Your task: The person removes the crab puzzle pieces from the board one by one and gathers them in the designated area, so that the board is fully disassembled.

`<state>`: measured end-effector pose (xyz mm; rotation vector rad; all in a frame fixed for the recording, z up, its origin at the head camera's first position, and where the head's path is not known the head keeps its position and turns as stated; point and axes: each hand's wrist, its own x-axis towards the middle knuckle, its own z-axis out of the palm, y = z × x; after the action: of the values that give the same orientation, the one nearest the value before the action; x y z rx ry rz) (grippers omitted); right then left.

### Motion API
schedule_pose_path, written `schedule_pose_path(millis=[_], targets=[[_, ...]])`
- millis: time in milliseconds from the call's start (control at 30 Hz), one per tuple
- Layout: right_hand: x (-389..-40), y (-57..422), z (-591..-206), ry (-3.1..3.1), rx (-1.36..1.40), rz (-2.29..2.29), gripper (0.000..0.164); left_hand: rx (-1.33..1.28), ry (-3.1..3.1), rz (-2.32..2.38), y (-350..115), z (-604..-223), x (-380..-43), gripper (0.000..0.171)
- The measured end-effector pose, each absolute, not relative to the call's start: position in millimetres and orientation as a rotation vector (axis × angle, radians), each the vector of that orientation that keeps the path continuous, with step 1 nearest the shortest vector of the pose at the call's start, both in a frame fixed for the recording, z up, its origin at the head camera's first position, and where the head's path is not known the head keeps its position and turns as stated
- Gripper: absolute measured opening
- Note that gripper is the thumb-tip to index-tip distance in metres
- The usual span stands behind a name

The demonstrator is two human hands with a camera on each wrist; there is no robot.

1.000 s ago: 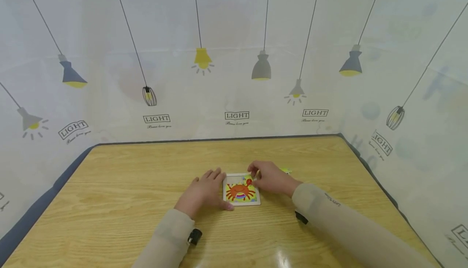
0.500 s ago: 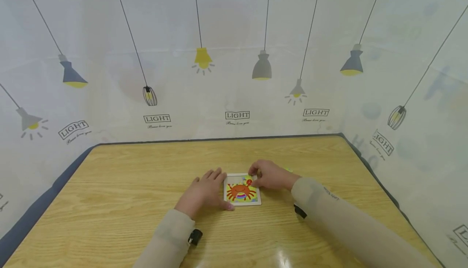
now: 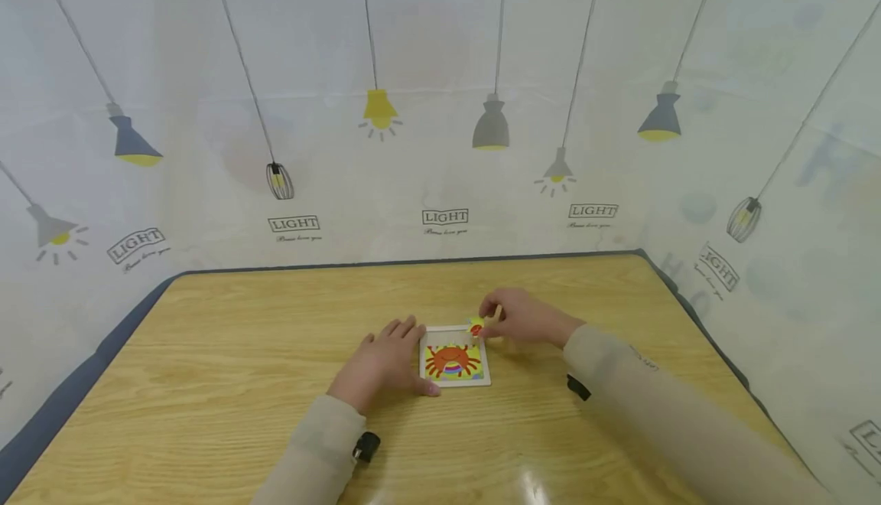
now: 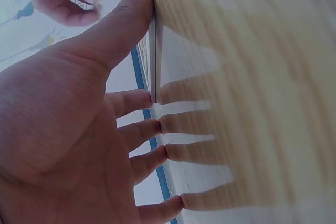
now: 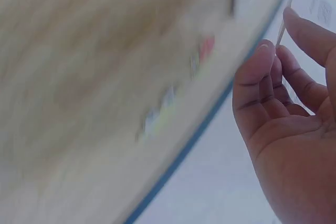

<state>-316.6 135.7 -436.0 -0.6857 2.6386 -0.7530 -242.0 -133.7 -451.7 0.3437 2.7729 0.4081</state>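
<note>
Now, the piece has left its bed in the upper right of the tray; half a second ago it lay there beside the crab. The right hand has shifted up and outward with it. Thumb and fingers are narrow and pinch the piece by its edge; the right wrist view shows it edge-on, thin and raised off the worktop. In the head view the piece overlaps the tray's upper right corner; whether it touches the rim cannot be told. The left hand is unchanged: fingers spread and straight, the thumb at the tray's lower left, the fingertips along its left side and upper corner. It appears to brace the tray, which lies flat on the worktop in the same place. With the piece out, bare board shows across the upper part of the tray, while the crab fills the lower part. For the work in hand, the piece therefore counts as unseated, with its position or orientation likely under correction; this is a judgement. Coloured patches on the worktop, seen from the right wrist, are too blurred to identify. Seating calls for a steady tray and a level piece.
</note>
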Motion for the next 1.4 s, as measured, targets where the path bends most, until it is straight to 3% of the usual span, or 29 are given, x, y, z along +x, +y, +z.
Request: schedule_pose_path(millis=[300,633,933,1400], targets=[[-322,204,-414,2.725,-0.647,-0.807,0.031,0.338,2.77,0.418,-132,-450,-241,0.112],[-321,264,-436,2.725,-0.57,-0.886,0.029,0.336,2.765,0.421,-131,-450,-241,0.112],[-326,279,-462,2.756,-0.537,-0.86,0.027,0.348,2.774,0.421,-131,-450,-241,0.111],[-327,276,-461,2.75,-0.554,-0.863,0.028,0.349,2.769,0.436,-133,-450,-241,0.111]])
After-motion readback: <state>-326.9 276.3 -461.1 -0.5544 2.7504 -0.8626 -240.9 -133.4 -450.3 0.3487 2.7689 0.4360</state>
